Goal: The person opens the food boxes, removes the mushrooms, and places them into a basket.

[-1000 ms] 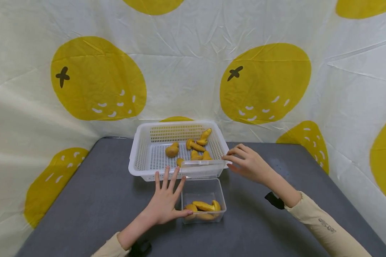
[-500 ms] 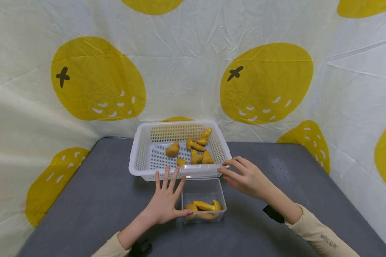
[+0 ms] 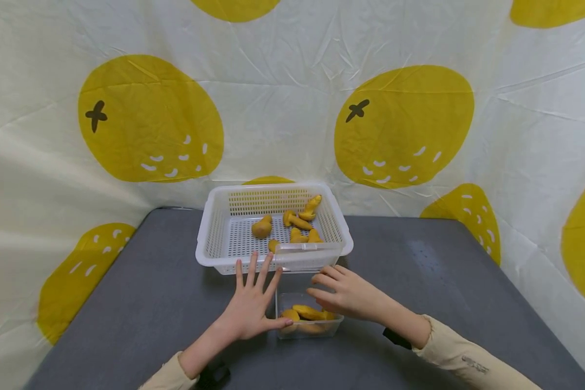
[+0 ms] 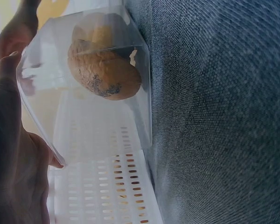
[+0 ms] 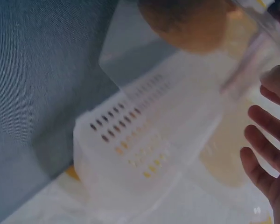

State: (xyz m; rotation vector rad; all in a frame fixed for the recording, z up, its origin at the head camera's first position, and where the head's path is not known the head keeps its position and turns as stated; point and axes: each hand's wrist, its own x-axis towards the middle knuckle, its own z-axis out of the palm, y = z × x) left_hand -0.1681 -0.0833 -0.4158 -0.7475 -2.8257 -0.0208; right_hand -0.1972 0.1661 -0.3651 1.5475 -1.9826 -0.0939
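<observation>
A clear plastic box [image 3: 310, 331] with several yellow-brown mushrooms [image 3: 308, 312] in it sits on the dark table. Its hinged lid [image 3: 317, 254] stands raised at the back, overlapping the basket's front. My left hand [image 3: 247, 310] spreads its straight fingers along the box's left side, the thumb on the front rim and a fingertip at the rear left corner. My right hand [image 3: 348, 292] hovers over the box's right side, fingers loosely bent with nothing in them. The left wrist view shows a brown mushroom [image 4: 105, 74] through the box wall.
A white slotted basket [image 3: 205, 233] stands right behind the box. Inside it lie several mushrooms, one of them round-capped [image 3: 261, 227] at the left. Behind the table [image 3: 166, 303] hangs a white curtain [image 3: 278, 124] with large yellow fruit prints.
My right hand tipped the lid back toward the basket, then left it and came nearer and leftward over the box. The lid has risen upright again. My left hand has stayed put.
</observation>
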